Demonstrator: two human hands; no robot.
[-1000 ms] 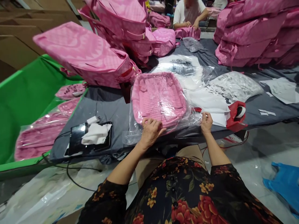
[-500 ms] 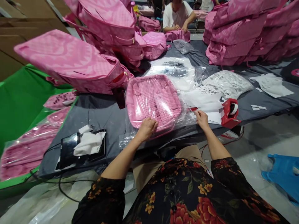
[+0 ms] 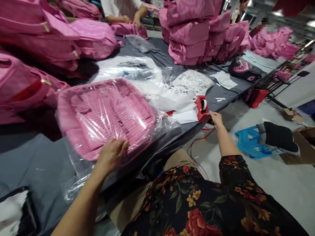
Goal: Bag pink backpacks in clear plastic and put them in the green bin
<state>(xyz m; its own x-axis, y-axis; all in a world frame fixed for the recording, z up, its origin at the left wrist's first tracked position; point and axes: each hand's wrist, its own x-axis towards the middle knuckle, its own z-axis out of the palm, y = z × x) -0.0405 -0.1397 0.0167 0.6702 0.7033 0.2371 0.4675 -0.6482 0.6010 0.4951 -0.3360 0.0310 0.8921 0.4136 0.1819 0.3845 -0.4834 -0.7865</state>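
Observation:
A pink backpack (image 3: pixel 110 114) lies flat inside a clear plastic bag (image 3: pixel 73 170) on the dark cloth-covered table. My left hand (image 3: pixel 112 154) rests at its near edge, fingers curled closed on the plastic. At the table's front edge stands a red tape dispenser (image 3: pixel 202 113) with a white-cored roll. My right hand (image 3: pixel 216 118) is at the dispenser's cutting end, thumb and fingers pinched at the tape there; the clear strip itself is hard to see. White papers (image 3: pixel 185 116) lie between the bag and the dispenser.
Pink backpacks are stacked at the left (image 3: pixel 22 82) and the back (image 3: pixel 187 32). Behind the papers lies a plastic bag of small white slips (image 3: pixel 194 82). A co-worker's hands (image 3: pixel 136 19) handle a pink item across the table. A blue stool (image 3: pixel 248 141) stands on the floor at right.
My right hand has left the bag's right side and moved to the tape dispenser. My left hand stays on the bagged backpack. The view has turned right.

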